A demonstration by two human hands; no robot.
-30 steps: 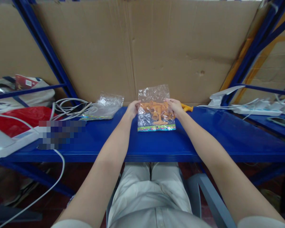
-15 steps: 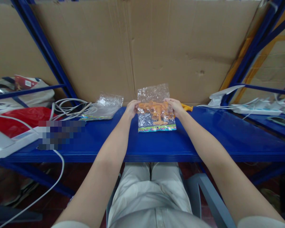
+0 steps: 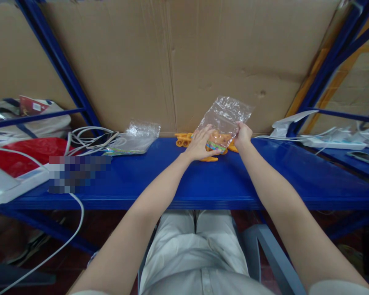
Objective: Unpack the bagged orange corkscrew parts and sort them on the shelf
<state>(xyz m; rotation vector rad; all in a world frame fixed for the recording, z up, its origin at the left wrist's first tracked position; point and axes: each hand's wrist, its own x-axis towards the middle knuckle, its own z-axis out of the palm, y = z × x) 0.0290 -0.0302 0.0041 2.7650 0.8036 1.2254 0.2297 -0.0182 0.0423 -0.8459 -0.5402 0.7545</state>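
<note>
A clear plastic bag (image 3: 226, 112) with a colourful printed strip along its bottom is tilted over the table, its upper part leaning right. My right hand (image 3: 243, 134) is closed on the bag's right edge. My left hand (image 3: 199, 143) lies against the bag's lower left, fingers stretched and thumb apart. Orange plastic pieces (image 3: 182, 140) lie behind and left of that hand, some with round wheel-like shapes. More orange shows through the film, and one thin orange piece (image 3: 209, 159) rests just below my left hand. Whether any pieces remain inside the bag is unclear.
Another clear bag (image 3: 141, 137) with a printed strip lies to the left on the blue table (image 3: 184, 184). White cables (image 3: 94, 137), a power strip (image 3: 24, 180) and a red bag (image 3: 33, 151) are farther left. Cardboard (image 3: 126, 61) stands behind. A phone (image 3: 364, 158) lies far right.
The bag has tilted and shifted right. My left hand has moved right from the bag's left edge onto its lower part. Orange pieces now show on the table left of and below the bag.
</note>
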